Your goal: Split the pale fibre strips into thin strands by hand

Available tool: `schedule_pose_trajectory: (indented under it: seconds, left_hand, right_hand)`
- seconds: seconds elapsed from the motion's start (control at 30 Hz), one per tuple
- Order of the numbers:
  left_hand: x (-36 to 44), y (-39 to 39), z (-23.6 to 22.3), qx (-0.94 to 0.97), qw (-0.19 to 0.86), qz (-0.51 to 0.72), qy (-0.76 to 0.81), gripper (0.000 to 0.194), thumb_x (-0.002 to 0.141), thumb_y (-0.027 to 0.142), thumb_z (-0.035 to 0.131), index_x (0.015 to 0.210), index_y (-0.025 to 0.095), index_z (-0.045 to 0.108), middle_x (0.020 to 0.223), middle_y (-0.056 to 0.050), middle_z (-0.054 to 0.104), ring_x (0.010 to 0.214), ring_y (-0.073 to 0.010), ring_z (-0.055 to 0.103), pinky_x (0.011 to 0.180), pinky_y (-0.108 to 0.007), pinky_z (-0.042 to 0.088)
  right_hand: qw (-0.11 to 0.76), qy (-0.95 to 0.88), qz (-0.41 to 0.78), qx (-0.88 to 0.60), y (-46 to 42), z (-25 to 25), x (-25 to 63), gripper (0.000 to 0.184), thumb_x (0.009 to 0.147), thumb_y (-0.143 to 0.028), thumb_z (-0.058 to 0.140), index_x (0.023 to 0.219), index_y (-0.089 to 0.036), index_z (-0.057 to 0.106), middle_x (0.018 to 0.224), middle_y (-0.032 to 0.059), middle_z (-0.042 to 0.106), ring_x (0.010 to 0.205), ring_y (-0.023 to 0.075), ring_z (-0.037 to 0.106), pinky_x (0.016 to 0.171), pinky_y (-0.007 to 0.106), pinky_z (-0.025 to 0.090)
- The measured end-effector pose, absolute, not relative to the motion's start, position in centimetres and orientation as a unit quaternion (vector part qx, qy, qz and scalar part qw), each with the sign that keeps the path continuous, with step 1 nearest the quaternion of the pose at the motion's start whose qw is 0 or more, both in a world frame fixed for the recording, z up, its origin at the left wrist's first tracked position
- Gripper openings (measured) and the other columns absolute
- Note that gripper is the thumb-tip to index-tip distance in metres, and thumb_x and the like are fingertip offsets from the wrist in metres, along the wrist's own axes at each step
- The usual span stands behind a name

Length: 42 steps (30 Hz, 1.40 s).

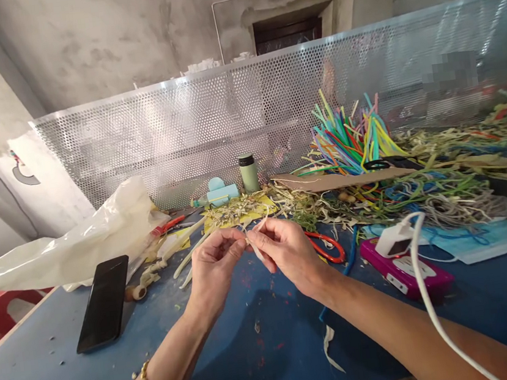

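Both my hands meet above the blue tabletop. A thin pale strip, like dried husk or leaf, runs between my fingertips. My left hand pinches one part of it between thumb and forefinger. My right hand pinches it close beside, with the strip's ends sticking out above and below the fingers. What exactly the fingertips cover is hidden. Just behind my hands lies a heap of dry plant scraps. Red-handled scissors lie partly behind my right hand.
To the left are a black phone and a cream plastic bag. A green bottle stands at the back by a perforated metal screen. On the right are colourful pipe cleaners, a magenta box and a white cable.
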<state>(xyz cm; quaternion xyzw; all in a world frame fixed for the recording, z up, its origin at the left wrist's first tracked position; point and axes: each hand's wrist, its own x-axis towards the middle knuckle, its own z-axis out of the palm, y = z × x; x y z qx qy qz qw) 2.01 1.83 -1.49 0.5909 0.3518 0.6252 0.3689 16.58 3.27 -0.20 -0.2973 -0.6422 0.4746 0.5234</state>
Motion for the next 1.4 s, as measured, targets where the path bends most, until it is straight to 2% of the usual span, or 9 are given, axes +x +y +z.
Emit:
schedule_pose_trajectory:
  seconds: [0.27,0.47,0.73,0.83,1.03,1.17,1.4]
  left_hand:
    - [2.0,2.0,-1.6,0.552,0.432,0.635,0.324,0.01,0.081,0.025,0.072,0.085,0.017,0.069,0.074,0.0,0.067,0.073,-0.0126,0.057,0.075,-0.026,0.043]
    - [1.8,2.0,-1.2,0.548,0.39,0.646,0.36,0.012,0.077,0.027,0.075,0.081,0.016,0.07,0.079,-0.001,0.066,0.075,-0.0131,0.056,0.074,-0.025,0.044]
    - [1.1,2.1,-1.3,0.614,0.304,0.605,0.406,0.011,0.08,0.029,0.072,0.083,0.019,0.072,0.079,-0.002,0.066,0.074,-0.015,0.055,0.073,-0.027,0.044]
    - [1.1,2.1,-1.3,0.613,0.311,0.601,0.407,0.01,0.079,0.028,0.073,0.082,0.018,0.072,0.078,-0.002,0.065,0.073,-0.0147,0.056,0.072,-0.027,0.044]
    - [1.8,1.7,-0.7,0.581,0.415,0.596,0.369,0.02,0.079,0.03,0.074,0.094,0.016,0.072,0.087,-0.005,0.07,0.079,-0.0155,0.06,0.075,-0.027,0.047]
    - [1.6,1.8,-0.8,0.579,0.376,0.607,0.393,0.02,0.075,0.029,0.077,0.091,0.017,0.075,0.087,-0.005,0.071,0.079,-0.0162,0.06,0.074,-0.028,0.047]
    - [1.1,2.0,-1.2,0.607,0.33,0.589,0.419,0.015,0.079,0.031,0.073,0.087,0.02,0.077,0.079,-0.003,0.069,0.073,-0.0156,0.056,0.069,-0.027,0.044]
  right_hand:
    - [0.49,-0.666,0.477,-0.298,4.2,0.3,17.4,0.038,0.09,-0.05,0.056,0.073,-0.017,0.057,0.06,-0.0031,0.056,0.042,0.0065,0.047,0.044,0.022,0.036]
    - [0.481,-0.697,0.459,-0.268,4.2,0.4,17.5,0.027,0.08,-0.042,0.07,0.083,-0.016,0.062,0.066,-0.003,0.057,0.046,0.0069,0.049,0.043,0.021,0.038]
    - [0.48,-0.721,0.419,-0.273,4.0,0.0,17.6,0.02,0.086,-0.034,0.064,0.077,-0.017,0.06,0.063,-0.0033,0.055,0.048,0.0077,0.048,0.046,0.021,0.04]
    - [0.478,-0.722,0.41,-0.286,3.9,-0.1,17.5,0.02,0.087,-0.033,0.062,0.075,-0.017,0.059,0.062,-0.0034,0.054,0.047,0.008,0.048,0.045,0.022,0.039]
    - [0.507,-0.739,0.325,-0.302,3.9,-0.1,17.6,0.017,0.09,-0.033,0.06,0.082,-0.019,0.062,0.063,-0.0023,0.055,0.05,0.0101,0.05,0.05,0.024,0.041]
    - [0.505,-0.756,0.286,-0.303,3.8,0.0,17.6,0.018,0.09,-0.034,0.059,0.081,-0.019,0.065,0.064,-0.0005,0.058,0.054,0.012,0.052,0.052,0.025,0.042]
    - [0.485,-0.786,0.206,-0.324,3.6,0.2,17.7,0.019,0.091,-0.033,0.059,0.078,-0.02,0.062,0.066,0.0017,0.063,0.06,0.0145,0.054,0.056,0.026,0.04]
